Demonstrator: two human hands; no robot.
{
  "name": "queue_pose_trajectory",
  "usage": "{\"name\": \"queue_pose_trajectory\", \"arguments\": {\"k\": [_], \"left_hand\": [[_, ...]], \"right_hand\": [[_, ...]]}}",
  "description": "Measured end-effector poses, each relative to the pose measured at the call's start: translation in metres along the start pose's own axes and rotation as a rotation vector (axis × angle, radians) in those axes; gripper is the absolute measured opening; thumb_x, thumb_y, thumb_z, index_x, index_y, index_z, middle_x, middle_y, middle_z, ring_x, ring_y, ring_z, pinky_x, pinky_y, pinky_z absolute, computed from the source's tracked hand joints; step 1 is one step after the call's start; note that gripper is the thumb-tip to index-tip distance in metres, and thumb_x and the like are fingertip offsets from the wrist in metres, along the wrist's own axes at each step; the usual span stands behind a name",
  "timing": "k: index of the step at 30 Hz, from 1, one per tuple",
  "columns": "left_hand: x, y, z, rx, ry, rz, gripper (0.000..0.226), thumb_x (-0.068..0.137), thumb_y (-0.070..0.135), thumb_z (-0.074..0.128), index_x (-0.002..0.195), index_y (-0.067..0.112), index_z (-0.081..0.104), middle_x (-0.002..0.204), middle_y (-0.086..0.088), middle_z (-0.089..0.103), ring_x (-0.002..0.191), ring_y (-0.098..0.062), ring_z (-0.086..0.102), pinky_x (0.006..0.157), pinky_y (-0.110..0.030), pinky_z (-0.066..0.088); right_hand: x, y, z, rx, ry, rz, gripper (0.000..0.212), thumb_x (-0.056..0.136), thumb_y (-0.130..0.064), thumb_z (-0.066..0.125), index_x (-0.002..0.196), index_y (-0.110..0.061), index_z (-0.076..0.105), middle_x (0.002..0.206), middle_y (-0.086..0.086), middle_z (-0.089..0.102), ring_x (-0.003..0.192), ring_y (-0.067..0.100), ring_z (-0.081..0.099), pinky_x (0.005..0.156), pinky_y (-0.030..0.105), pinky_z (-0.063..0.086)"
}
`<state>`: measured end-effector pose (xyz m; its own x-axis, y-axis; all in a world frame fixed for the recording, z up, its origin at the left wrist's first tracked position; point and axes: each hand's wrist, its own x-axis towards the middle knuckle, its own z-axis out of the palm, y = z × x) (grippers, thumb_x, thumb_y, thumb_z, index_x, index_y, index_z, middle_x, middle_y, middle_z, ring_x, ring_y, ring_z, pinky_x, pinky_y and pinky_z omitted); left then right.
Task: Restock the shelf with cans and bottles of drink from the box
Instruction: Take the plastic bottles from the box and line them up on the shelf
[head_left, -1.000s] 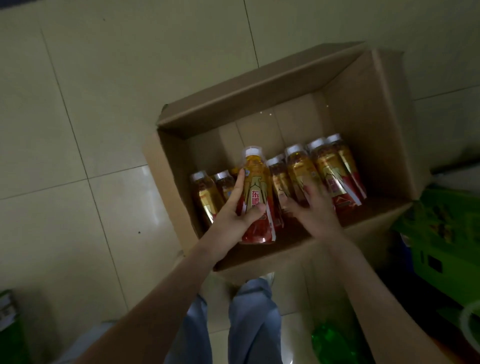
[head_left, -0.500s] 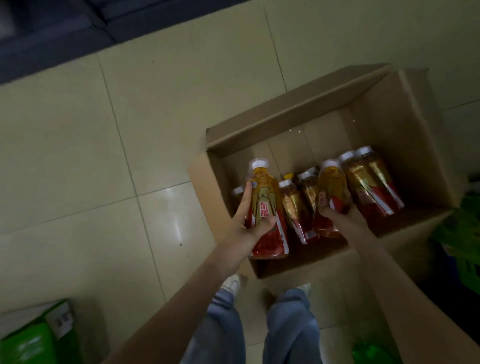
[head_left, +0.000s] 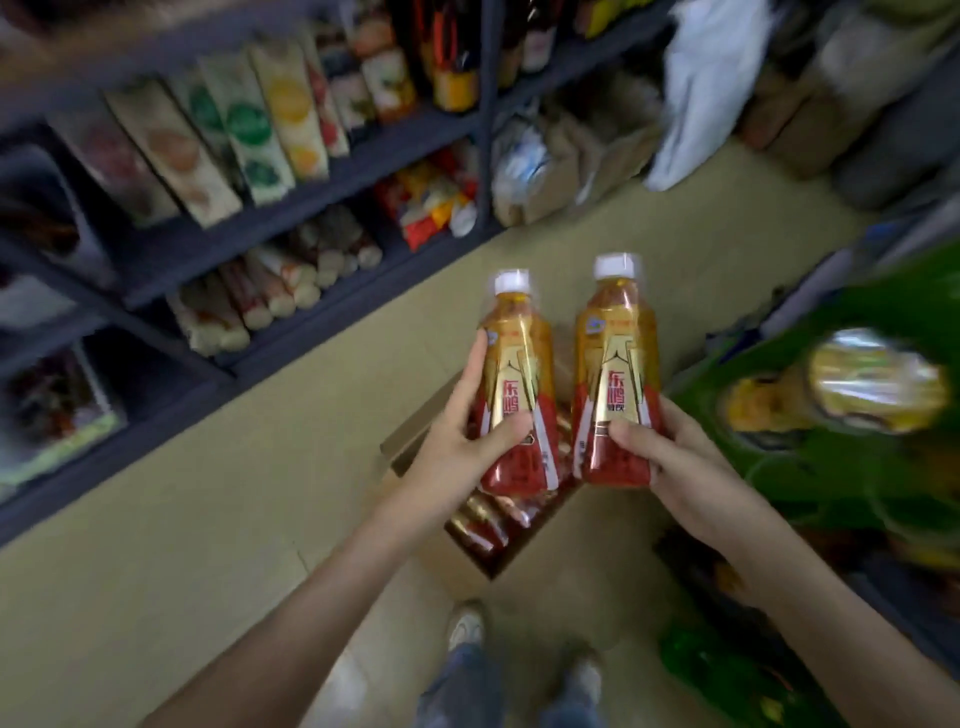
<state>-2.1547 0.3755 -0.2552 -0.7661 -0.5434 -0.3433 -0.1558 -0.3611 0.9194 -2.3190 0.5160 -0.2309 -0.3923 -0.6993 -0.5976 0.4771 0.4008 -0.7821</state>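
A second ago both my hands were down in the box (head_left: 410, 434), one bottle gripped and the other hand only reaching. Now my left hand (head_left: 457, 452) is curled round the left bottle (head_left: 519, 379) and my right hand (head_left: 675, 462) round the right bottle (head_left: 618, 374). Both are upright, side by side, lifted clear above the box. More bottles (head_left: 483, 519) lie inside it. The shelf (head_left: 291, 208) stands beyond the box, to its left, so placing them there looks next.

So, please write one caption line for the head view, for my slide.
Left hand grips the left bottle, right hand the right bottle, above the box beside the shelf.
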Motion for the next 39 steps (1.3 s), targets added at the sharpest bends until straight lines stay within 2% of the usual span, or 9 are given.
{"name": "queue_pose_trajectory", "arguments": {"k": [6, 10, 15, 19, 22, 25, 29, 34, 39], "left_hand": [[-0.074, 0.146, 0.096, 0.140, -0.175, 0.344, 0.079, 0.078, 0.034, 0.072, 0.130, 0.070, 0.024, 0.132, 0.032, 0.051, 0.126, -0.011, 0.052, 0.104, -0.047, 0.044], [-0.154, 0.191, 0.173, 0.198, -0.278, 0.525, 0.080, 0.084, 0.025, 0.066, 0.134, 0.062, 0.017, 0.124, 0.040, 0.052, 0.117, 0.002, 0.056, 0.095, -0.028, 0.050], [-0.253, 0.197, 0.281, 0.218, -0.346, 0.682, 0.081, 0.081, 0.029, 0.066, 0.136, 0.062, 0.016, 0.125, 0.034, 0.055, 0.118, -0.003, 0.057, 0.099, -0.039, 0.049], [-0.314, 0.199, 0.370, 0.198, -0.435, 0.781, 0.079, 0.082, 0.032, 0.074, 0.130, 0.071, 0.024, 0.135, 0.025, 0.052, 0.123, -0.008, 0.054, 0.103, -0.047, 0.045], [-0.348, 0.209, 0.430, 0.200, -0.502, 0.858, 0.078, 0.075, 0.041, 0.073, 0.127, 0.075, 0.025, 0.144, 0.023, 0.043, 0.131, -0.012, 0.046, 0.107, -0.051, 0.038], [-0.368, 0.223, 0.484, 0.186, -0.589, 0.902, 0.080, 0.076, 0.041, 0.076, 0.130, 0.072, 0.026, 0.145, 0.022, 0.042, 0.133, -0.013, 0.044, 0.107, -0.052, 0.038], [-0.380, 0.240, 0.551, 0.170, -0.705, 0.944, 0.079, 0.079, 0.026, 0.072, 0.131, 0.066, 0.027, 0.123, 0.036, 0.055, 0.121, -0.002, 0.054, 0.105, -0.046, 0.043], [-0.372, 0.261, 0.617, 0.109, -0.769, 1.008, 0.078, 0.076, 0.028, 0.074, 0.129, 0.066, 0.031, 0.125, 0.036, 0.055, 0.123, -0.004, 0.053, 0.105, -0.043, 0.044], [-0.343, 0.292, 0.662, 0.018, -0.820, 1.022, 0.079, 0.073, 0.024, 0.071, 0.128, 0.066, 0.033, 0.133, 0.015, 0.056, 0.121, -0.008, 0.056, 0.100, -0.042, 0.048]], "right_hand": [[-0.164, -0.089, -0.020, 0.009, 0.087, -0.267, 0.057, 0.068, -0.019, 0.077, 0.119, -0.023, 0.051, 0.105, 0.000, 0.072, 0.097, 0.017, 0.069, 0.068, 0.026, 0.057], [-0.273, -0.103, -0.047, -0.060, 0.124, -0.445, 0.068, 0.064, -0.023, 0.086, 0.122, -0.022, 0.051, 0.108, 0.002, 0.071, 0.096, 0.019, 0.070, 0.068, 0.029, 0.058], [-0.419, -0.088, -0.105, -0.192, 0.205, -0.653, 0.070, 0.059, -0.031, 0.085, 0.121, -0.025, 0.053, 0.110, -0.004, 0.070, 0.102, 0.018, 0.068, 0.083, 0.039, 0.055], [-0.531, -0.075, -0.152, -0.230, 0.318, -0.786, 0.061, 0.063, -0.023, 0.074, 0.120, -0.024, 0.053, 0.101, -0.007, 0.072, 0.092, 0.011, 0.069, 0.069, 0.026, 0.056], [-0.601, -0.073, -0.183, -0.233, 0.421, -0.864, 0.065, 0.059, -0.027, 0.076, 0.120, -0.026, 0.053, 0.106, -0.005, 0.071, 0.097, 0.015, 0.069, 0.077, 0.038, 0.056], [-0.652, -0.074, -0.209, -0.171, 0.487, -0.914, 0.066, 0.060, -0.022, 0.081, 0.120, -0.023, 0.053, 0.108, 0.000, 0.071, 0.097, 0.019, 0.069, 0.078, 0.041, 0.057], [-0.703, -0.083, -0.249, -0.054, 0.552, -1.012, 0.061, 0.066, -0.015, 0.076, 0.122, -0.019, 0.053, 0.109, 0.004, 0.071, 0.099, 0.021, 0.069, 0.078, 0.037, 0.057], [-0.732, -0.114, -0.301, 0.036, 0.616, -1.097, 0.063, 0.066, -0.015, 0.072, 0.125, -0.019, 0.050, 0.108, 0.004, 0.070, 0.098, 0.022, 0.069, 0.071, 0.037, 0.057], [-0.745, -0.155, -0.352, -0.063, 0.763, -1.099, 0.057, 0.068, -0.008, 0.074, 0.118, -0.022, 0.052, 0.106, 0.001, 0.069, 0.096, 0.017, 0.068, 0.071, 0.032, 0.055]]}}
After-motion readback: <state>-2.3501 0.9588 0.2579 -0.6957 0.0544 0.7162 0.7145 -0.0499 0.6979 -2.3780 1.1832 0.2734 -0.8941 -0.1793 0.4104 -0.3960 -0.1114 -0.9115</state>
